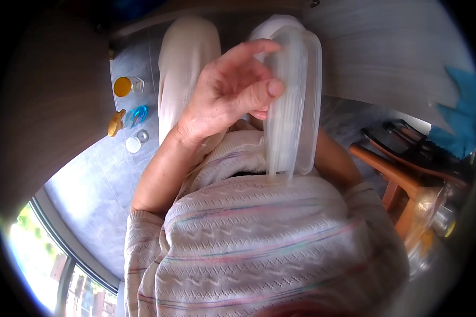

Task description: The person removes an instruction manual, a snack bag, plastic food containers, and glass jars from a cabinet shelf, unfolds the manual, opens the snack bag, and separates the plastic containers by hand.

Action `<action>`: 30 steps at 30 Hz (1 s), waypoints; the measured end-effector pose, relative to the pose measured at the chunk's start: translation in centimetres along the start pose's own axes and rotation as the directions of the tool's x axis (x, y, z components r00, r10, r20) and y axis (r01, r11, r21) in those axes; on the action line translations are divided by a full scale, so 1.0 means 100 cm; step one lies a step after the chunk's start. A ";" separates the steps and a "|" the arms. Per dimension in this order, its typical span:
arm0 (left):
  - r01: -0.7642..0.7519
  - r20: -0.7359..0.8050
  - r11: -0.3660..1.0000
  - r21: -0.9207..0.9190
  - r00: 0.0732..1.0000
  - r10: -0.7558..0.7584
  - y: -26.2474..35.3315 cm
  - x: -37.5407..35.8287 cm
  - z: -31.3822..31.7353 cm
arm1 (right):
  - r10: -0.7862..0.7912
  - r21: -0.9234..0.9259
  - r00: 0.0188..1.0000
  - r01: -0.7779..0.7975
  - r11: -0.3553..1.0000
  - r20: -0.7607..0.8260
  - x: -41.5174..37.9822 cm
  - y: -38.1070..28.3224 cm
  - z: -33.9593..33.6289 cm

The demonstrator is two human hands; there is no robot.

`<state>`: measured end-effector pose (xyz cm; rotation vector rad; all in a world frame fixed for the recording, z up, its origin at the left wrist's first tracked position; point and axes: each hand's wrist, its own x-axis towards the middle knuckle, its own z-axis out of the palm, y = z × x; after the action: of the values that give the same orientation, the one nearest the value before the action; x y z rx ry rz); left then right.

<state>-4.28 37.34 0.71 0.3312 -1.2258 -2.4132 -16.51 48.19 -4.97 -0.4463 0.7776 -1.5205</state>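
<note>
Several clear plastic lids or shallow containers (308,105) stand on edge in front of my body, their left side blurred. My left hand (259,71) is at their left edge, thumb and forefinger curved and well apart. Whether its fingertips touch the plastic is not clear. My right forearm (336,161) reaches in from the right behind the plastic, and my right hand is hidden there.
On the grey floor (98,169) at the left are a yellow-lidded jar (123,86), a blue item with a gold top (136,117) and a small white-lidded container (133,145). At the right are a wooden stool (388,166), black items, blue material (460,121) and clear bags.
</note>
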 end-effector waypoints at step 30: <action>0.059 -0.103 0.782 0.620 0.995 0.006 0.023 0.010 0.001 | 0.079 0.099 0.992 -0.089 0.991 0.103 0.017 0.004 -0.013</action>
<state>-4.62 35.78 2.64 0.6530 -1.9613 -1.9049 -17.31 46.78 -6.48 -0.4036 0.6291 -1.4420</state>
